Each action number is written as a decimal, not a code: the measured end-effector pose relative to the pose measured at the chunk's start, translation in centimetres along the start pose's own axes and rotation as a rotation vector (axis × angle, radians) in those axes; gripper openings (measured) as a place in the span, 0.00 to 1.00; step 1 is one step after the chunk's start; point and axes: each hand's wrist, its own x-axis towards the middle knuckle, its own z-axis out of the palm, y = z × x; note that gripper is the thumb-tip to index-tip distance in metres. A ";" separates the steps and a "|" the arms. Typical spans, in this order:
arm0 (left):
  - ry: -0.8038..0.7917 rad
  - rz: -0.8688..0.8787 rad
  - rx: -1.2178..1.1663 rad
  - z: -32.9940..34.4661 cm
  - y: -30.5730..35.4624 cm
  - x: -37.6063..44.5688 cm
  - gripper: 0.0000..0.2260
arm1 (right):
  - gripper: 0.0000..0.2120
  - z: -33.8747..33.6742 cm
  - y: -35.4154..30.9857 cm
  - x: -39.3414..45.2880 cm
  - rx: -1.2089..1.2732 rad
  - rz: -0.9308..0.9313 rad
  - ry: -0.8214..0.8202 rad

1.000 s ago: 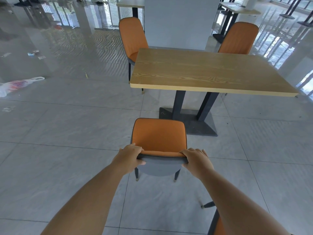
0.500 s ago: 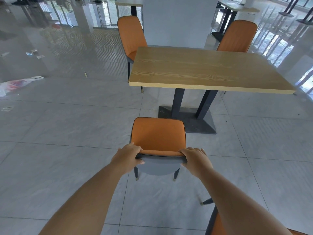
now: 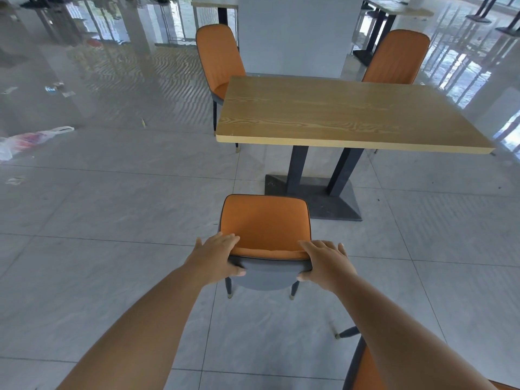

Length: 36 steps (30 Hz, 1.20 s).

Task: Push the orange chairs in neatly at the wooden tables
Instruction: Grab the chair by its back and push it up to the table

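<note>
Left hand [image 3: 216,258] and right hand [image 3: 326,263] grasping the backrest top of the nearest orange chair [image 3: 266,223], standing on grey tiles short of the wooden table [image 3: 346,111], two orange chairs [image 3: 218,60] tucked at its far side

Gripped chair [image 3: 264,223]: orange seat and backrest front, grey shell behind, dark piping, dark legs with gold tips. Table [image 3: 349,114] beyond the grip: light wood top with darker grain swirls, black legs and base; two far chairs [image 3: 218,60] [image 3: 395,59] orange, ribbed. Floor [image 3: 112,209]: glossy pale grey marbled tiles; white-and-red plastic bag [image 3: 26,140] far left.
</note>
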 end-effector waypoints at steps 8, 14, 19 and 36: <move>-0.016 0.031 0.007 0.5 0.1 0.1 0.25 | 0.20 0.0 0.1 -0.2 0.012 -0.043 0.029; -0.028 0.051 0.012 0.7 0.0 0.3 0.22 | 0.15 -0.1 0.2 -0.4 0.014 -0.075 0.050; -0.044 0.047 0.043 0.4 0.0 -0.2 0.28 | 0.26 -0.2 0.2 -1.0 0.003 -0.042 -0.016; 0.068 0.076 0.028 -2.7 2.3 -1.5 0.51 | 0.54 -2.4 -1.0 -1.5 0.125 -0.093 0.123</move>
